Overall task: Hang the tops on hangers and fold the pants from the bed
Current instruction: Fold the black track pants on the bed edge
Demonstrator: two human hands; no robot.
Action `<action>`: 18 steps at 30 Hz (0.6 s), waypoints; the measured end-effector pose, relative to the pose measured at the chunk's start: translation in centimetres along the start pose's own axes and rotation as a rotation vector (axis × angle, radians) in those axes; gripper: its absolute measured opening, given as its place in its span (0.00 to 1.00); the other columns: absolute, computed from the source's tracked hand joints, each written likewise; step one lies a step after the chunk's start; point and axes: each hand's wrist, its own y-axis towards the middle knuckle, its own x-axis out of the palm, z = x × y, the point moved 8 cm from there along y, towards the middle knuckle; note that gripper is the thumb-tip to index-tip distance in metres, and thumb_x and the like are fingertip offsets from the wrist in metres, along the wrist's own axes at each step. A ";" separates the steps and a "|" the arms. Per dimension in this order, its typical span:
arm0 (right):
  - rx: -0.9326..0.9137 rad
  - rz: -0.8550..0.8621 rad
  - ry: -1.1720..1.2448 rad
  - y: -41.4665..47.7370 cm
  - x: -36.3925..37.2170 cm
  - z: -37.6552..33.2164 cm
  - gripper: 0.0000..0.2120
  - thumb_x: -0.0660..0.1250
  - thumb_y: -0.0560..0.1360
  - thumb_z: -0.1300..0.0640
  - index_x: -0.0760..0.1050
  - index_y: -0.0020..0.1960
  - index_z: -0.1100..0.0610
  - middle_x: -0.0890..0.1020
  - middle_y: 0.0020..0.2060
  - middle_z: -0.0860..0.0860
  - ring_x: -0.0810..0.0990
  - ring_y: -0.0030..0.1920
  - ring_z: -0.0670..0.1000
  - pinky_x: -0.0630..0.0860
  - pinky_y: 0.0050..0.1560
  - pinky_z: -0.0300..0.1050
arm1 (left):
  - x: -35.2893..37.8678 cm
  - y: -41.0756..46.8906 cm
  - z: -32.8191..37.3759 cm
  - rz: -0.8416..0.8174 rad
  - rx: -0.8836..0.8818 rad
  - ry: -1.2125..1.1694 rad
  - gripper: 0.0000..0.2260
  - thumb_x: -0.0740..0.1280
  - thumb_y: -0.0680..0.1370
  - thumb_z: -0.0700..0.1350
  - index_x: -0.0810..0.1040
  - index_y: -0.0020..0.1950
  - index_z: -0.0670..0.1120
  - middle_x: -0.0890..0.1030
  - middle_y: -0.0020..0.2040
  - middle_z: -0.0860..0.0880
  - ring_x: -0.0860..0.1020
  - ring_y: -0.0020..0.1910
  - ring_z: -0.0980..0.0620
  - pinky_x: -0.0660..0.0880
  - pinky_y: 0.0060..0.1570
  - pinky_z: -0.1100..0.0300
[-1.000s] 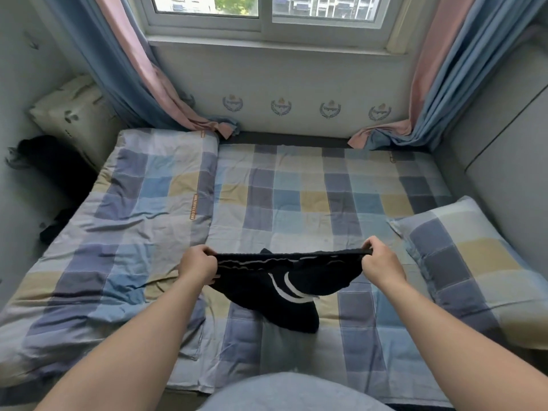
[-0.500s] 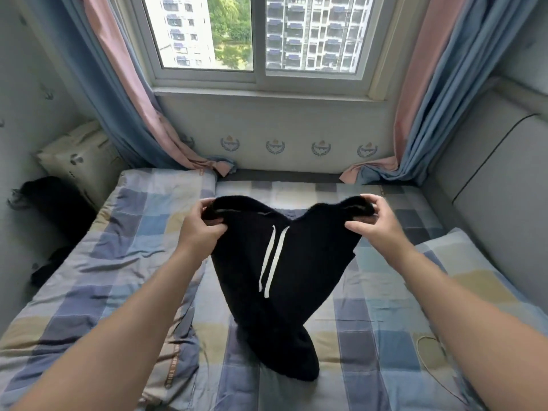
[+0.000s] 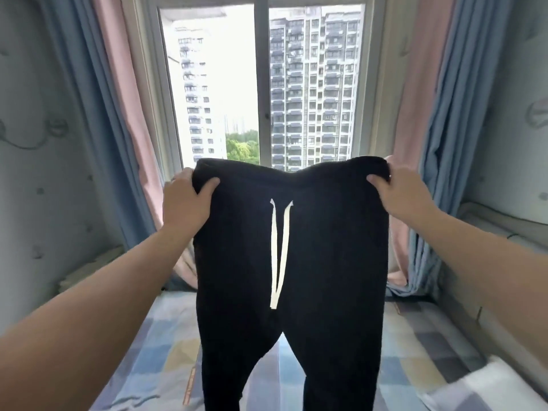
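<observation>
Bright window (image 3: 213, 84) behind, checked bed (image 3: 415, 345) below. Black pants (image 3: 332, 247) hang in the air over it, waistband corners pinched by the left hand (image 3: 185, 203) and right hand (image 3: 406, 194), thumbs in front. Risk imo: the legs dangle loose, so laying them down could bunch or twist them, and the white drawstring (image 3: 278, 253) might get trapped crooked in the fold.

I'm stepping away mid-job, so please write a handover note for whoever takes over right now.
Left hand: grip on the left waistband corner of the black fabric drawstring pants.
Right hand: grip on the right corner.
Pants are held up, spread wide, over the checked bedsheet; leg ends are out of frame.
Done: pants lifted and opened flat.
Left: fold them; nothing else of the job is in view.
</observation>
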 end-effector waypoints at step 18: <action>0.322 -0.173 0.608 5.8 -2.2 -11.4 0.12 0.65 0.79 0.55 0.76 0.55 0.64 0.80 0.44 0.58 0.80 0.41 0.56 0.78 0.40 0.49 | -0.1 5.3 7.1 -0.319 -0.636 -0.724 0.24 0.71 0.80 0.48 0.71 0.67 0.32 0.79 0.40 0.44 0.79 0.37 0.47 0.76 0.34 0.57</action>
